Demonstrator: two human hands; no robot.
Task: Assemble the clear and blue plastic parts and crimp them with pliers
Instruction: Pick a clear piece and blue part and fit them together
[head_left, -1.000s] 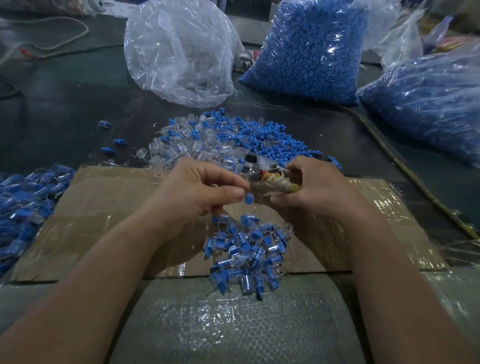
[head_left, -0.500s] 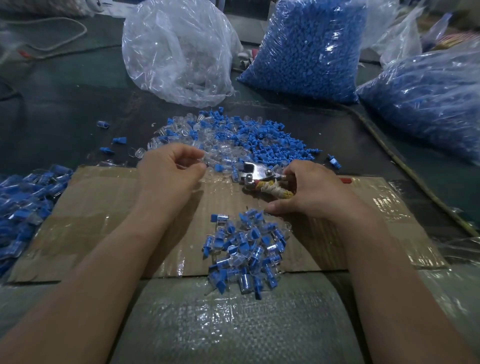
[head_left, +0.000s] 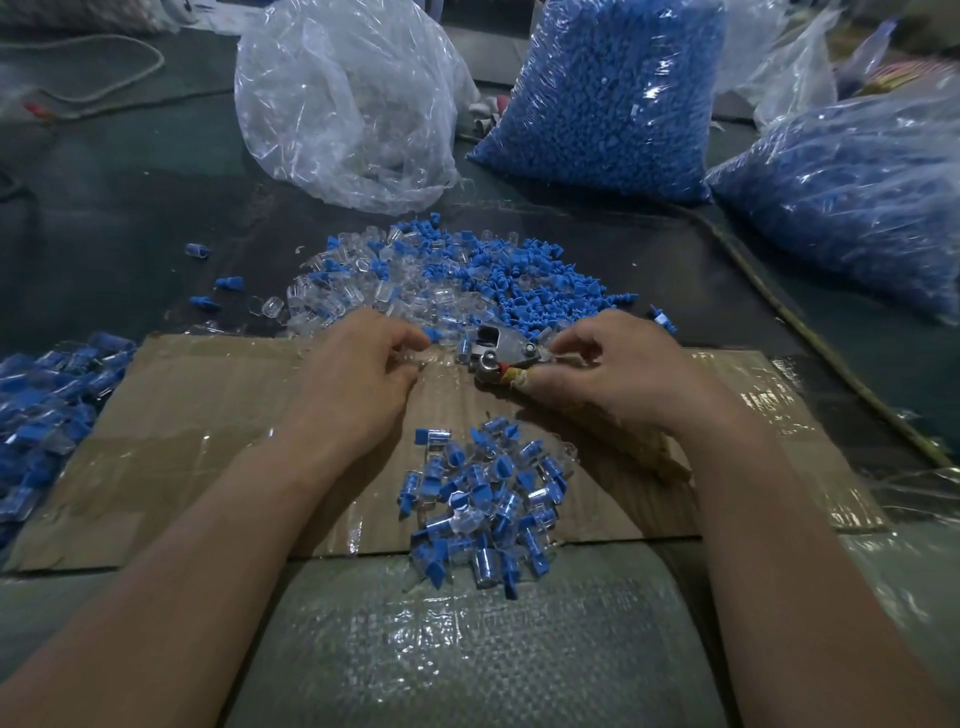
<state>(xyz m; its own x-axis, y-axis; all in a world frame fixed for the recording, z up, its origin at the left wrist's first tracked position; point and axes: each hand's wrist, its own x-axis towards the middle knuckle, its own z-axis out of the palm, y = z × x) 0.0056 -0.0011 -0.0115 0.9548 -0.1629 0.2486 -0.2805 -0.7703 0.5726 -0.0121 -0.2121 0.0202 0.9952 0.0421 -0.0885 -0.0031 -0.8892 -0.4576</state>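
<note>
Dark bench with a taped cardboard sheet (head_left: 182, 415) laid over it; at the sheet's far edge, a blue plug (head_left: 430, 335) pinched at the curled fingertips of the left hand (head_left: 358, 379), with seemingly a clear shell (head_left: 417, 359) tucked just beneath; hard to tell whether already mated. Just beside, to the right, pliers (head_left: 497, 347), metal head resting at the cardboard's edge, wrapped handles gripped in the right hand (head_left: 623, 374), fingers and thumb curled round them; jaw opening not readable from this view.

Changed within the last second: both hands then raised together above the finished pile (head_left: 483, 499), a blue-capped piece at the fingertips; half a second ago, left hand out at the loose heap (head_left: 467, 280) of clear and blue parts, pliers already lowered; now drawn back toward the pliers head with fresh parts. Likely meaning: one piece done and dropped, next cycle begun, fitting and crimping not yet done.

Further out, another heap of finished pieces (head_left: 47, 415) at the left edge; behind the loose heap, a clear bag (head_left: 343, 104), a bag of blue parts (head_left: 608, 93) and a second blue bag (head_left: 852, 197) off to the right.
</note>
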